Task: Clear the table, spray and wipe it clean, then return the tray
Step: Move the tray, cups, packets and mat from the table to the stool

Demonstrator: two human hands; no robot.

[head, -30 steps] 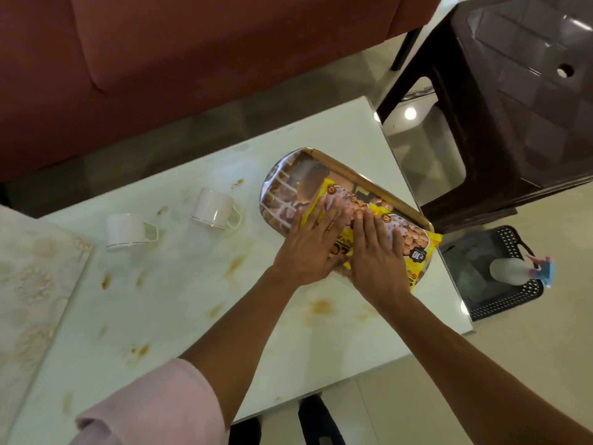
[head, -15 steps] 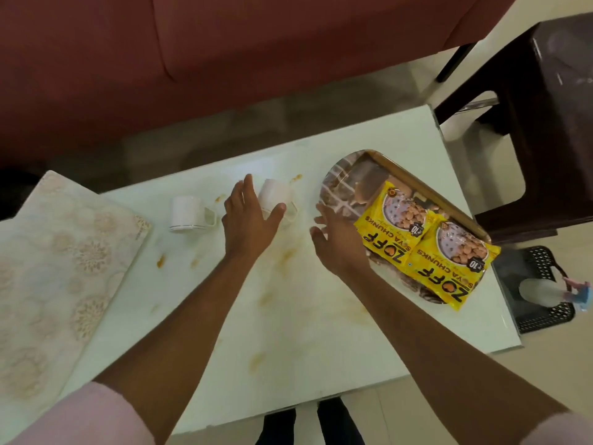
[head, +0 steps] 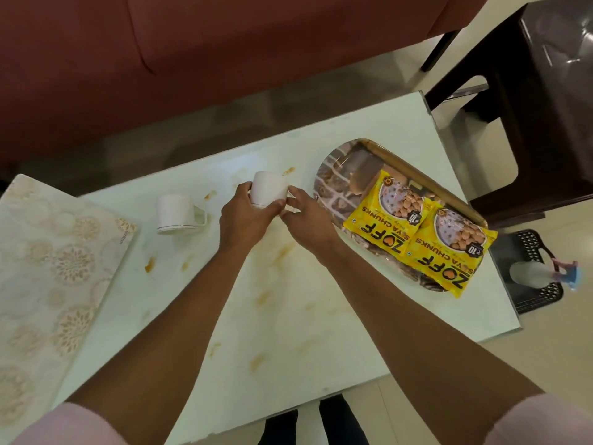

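Observation:
A white cup (head: 268,188) is upside down at the middle of the stained white table (head: 321,316). My left hand (head: 245,216) grips its body and my right hand (head: 308,220) pinches it at the handle side. A second white cup (head: 176,214) stands upside down to the left, untouched. At the right, an oval patterned tray (head: 340,175) carries two yellow snack packets (head: 417,242).
A patterned mat (head: 48,274) covers the table's left end. A black basket (head: 542,284) with a spray bottle (head: 542,273) sits on the floor at the right. A dark chair (head: 529,107) stands at the far right, a red sofa (head: 192,59) behind.
Both hands left the snack packets on the tray, moved left and closed round the nearer cup.

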